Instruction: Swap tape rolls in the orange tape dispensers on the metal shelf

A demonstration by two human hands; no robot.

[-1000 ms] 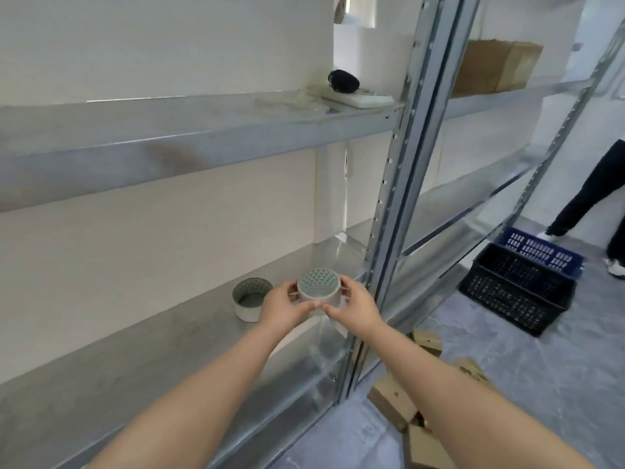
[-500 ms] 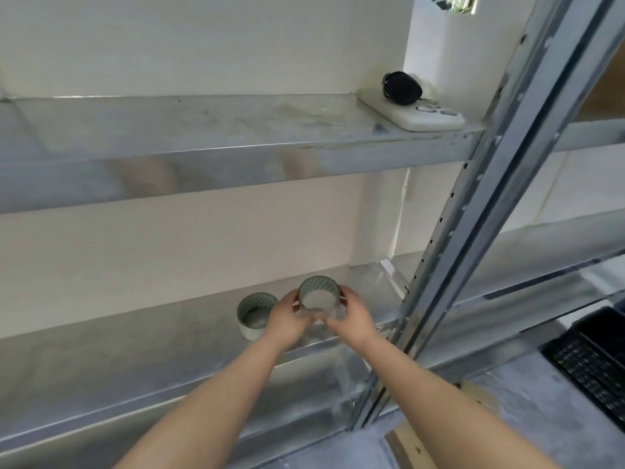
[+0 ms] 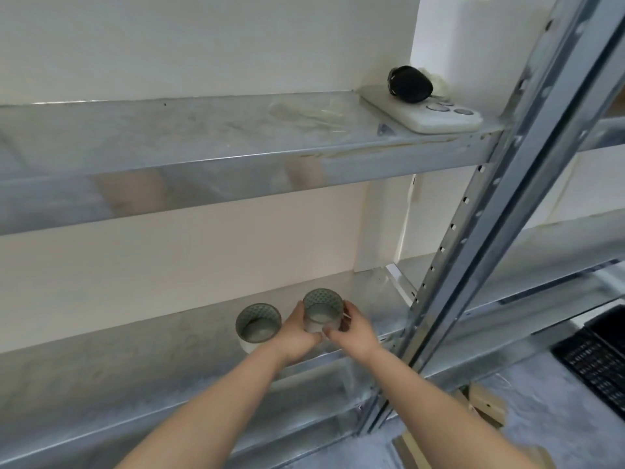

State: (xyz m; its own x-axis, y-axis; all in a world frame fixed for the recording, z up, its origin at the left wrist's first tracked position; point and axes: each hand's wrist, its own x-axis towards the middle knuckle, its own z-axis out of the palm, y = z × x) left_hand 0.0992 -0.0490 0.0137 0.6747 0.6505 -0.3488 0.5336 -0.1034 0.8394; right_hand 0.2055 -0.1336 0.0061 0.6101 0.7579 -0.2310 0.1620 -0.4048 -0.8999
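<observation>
A head-worn camera looks down at a person's two bare forearms reaching to a metal shelf [image 3: 152, 360]. Both hands hold one grey tape roll [image 3: 320, 313] between them, its open core facing up. The left hand [image 3: 296, 335] has its fingers curled round the roll's left side. The right hand [image 3: 353, 333] pinches the right side with its fingertips, perhaps at a loose tape end. The roll sits near the shelf's front edge. Whether it touches the shelf cannot be told. A second roll [image 3: 258, 324] stands on the shelf just beside the left hand, also core up.

No orange dispenser is in view, so the swap appears to be at an in-between step, with both rolls out.

On the upper shelf [image 3: 169, 130], a white power strip [image 3: 422, 116] lies with a black plug [image 3: 409, 84] on it. A slotted post [image 3: 473, 248] rises to the right. A dark crate [image 3: 602, 360] and cardboard boxes [image 3: 487, 404] sit on the floor.

The likely risks are these. The roll is close to the front edge, so a loosened grip could drop it to the floor. The left hand is near enough to nudge the second roll. The two rolls look alike, so they could be mixed up. A freed tape end could stick to fingers or the shelf.
</observation>
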